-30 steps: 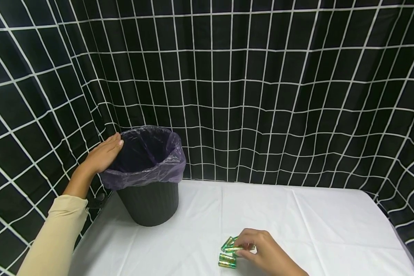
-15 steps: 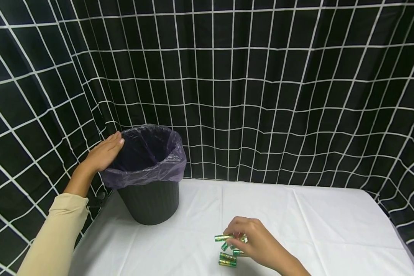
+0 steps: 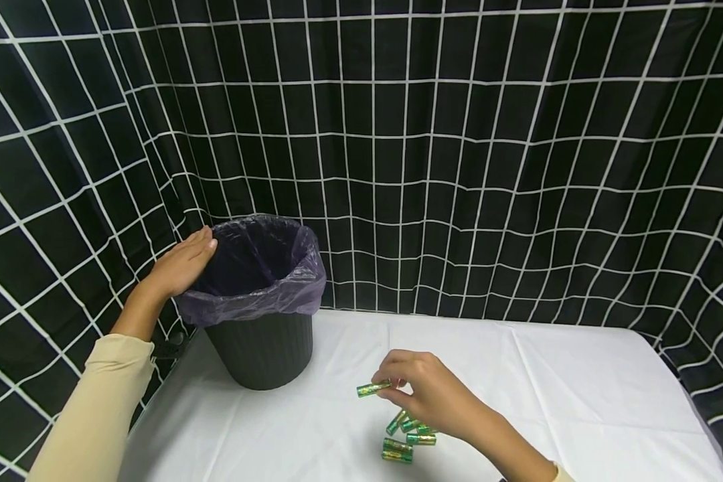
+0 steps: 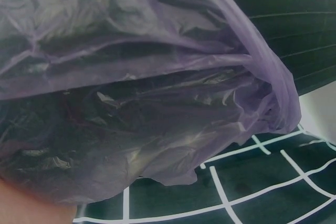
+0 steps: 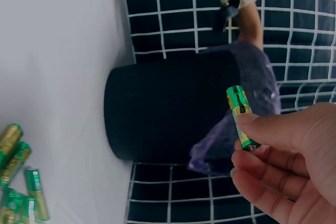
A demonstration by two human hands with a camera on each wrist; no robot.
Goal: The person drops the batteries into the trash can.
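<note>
My right hand (image 3: 424, 388) pinches one green and gold battery (image 3: 373, 388) between thumb and fingers, raised above the table. In the right wrist view the same battery (image 5: 241, 116) stands out from the fingertips at a slant. Several matching batteries (image 3: 411, 428) lie in a loose pile just below that hand. At the left, my left hand (image 3: 183, 264) rests with straight fingers on the near-left rim of a dark ribbed trash bin (image 3: 265, 351). A thin purple bag (image 3: 277, 301) lines the bin and folds over its rim; it fills much of the left wrist view.
A white cloth covers the table (image 3: 488, 375). Black curtain (image 3: 434, 161) with a white grid hangs behind it and along both sides. The bin stands at the table's back-left corner, close to the curtain, with its mouth facing up.
My right hand has lifted one battery off the pile and moved up and left with it. The left hand stays on the bin's rim.
</note>
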